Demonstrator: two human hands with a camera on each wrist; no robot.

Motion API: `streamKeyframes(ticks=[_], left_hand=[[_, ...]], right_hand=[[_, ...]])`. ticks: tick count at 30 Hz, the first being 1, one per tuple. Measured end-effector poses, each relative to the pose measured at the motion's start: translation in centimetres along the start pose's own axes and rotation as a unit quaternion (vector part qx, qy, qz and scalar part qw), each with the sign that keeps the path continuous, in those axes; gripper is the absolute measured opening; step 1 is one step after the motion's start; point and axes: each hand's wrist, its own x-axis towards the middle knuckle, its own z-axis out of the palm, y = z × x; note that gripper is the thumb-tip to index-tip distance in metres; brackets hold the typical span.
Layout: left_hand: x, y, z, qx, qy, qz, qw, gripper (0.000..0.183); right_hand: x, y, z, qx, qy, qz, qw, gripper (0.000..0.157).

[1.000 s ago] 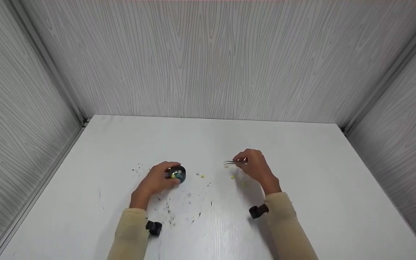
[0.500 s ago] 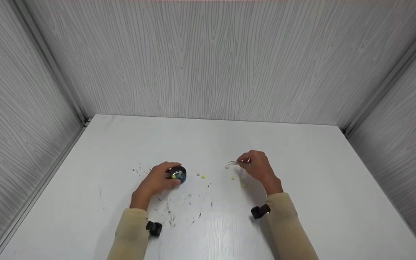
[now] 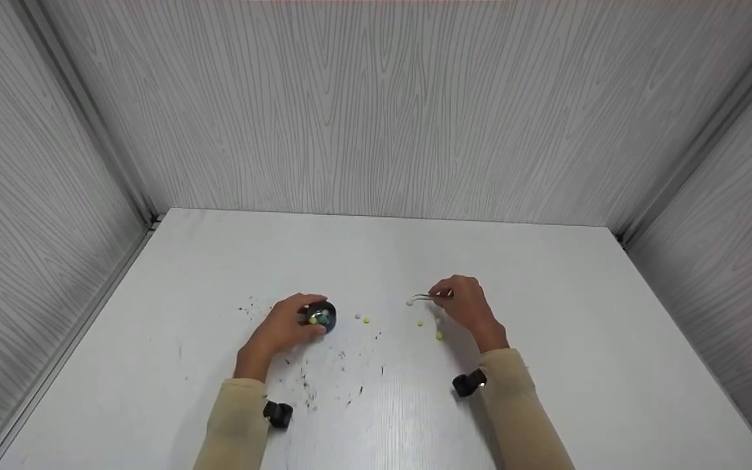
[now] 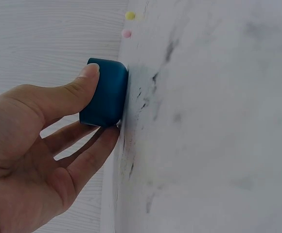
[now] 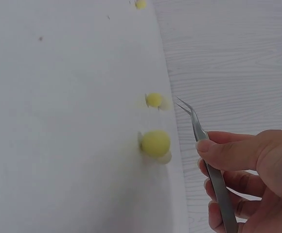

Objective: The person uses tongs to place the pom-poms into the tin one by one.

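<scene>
My left hand (image 3: 289,323) grips a small blue cup (image 4: 104,94) between thumb and fingers. It stands low at the table surface, and small yellow, pale and bluish balls show through its mouth in the head view. My right hand (image 3: 469,307) pinches metal tweezers (image 5: 214,179) with bent tips. Those tips stand slightly apart in the right wrist view. In the head view they are at a pale ball (image 3: 409,303); whether they touch it I cannot tell. Two yellow balls (image 3: 420,324) (image 3: 439,336) lie below the tweezers, nearer the wearer.
Between the hands lie a pinkish ball (image 4: 126,34) and a yellow ball (image 4: 130,16). Dark marks (image 3: 307,385) are scattered over the white table (image 3: 546,391), mostly around the left hand. Grey wood-patterned panels (image 3: 376,111) stand at the back and both sides.
The right hand has shifted slightly right and nearer the wearer, and the tweezer tips have come down to the pale ball. The left hand and cup have stayed in place.
</scene>
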Motion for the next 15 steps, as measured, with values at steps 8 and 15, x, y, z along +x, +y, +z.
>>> streamKeyframes(ticks=[8,15], left_hand=[[0.19,0.09,-0.02,-0.003,0.0,0.005,1.0,0.058],[-0.08,0.01,-0.22,-0.001,-0.002,0.007,1.0,0.059]], right_hand=[[0.02,0.06,0.3,-0.003,0.006,0.012,1.0,0.013],[0.12,-0.19,0.54,-0.002,0.02,0.012,1.0,0.014]])
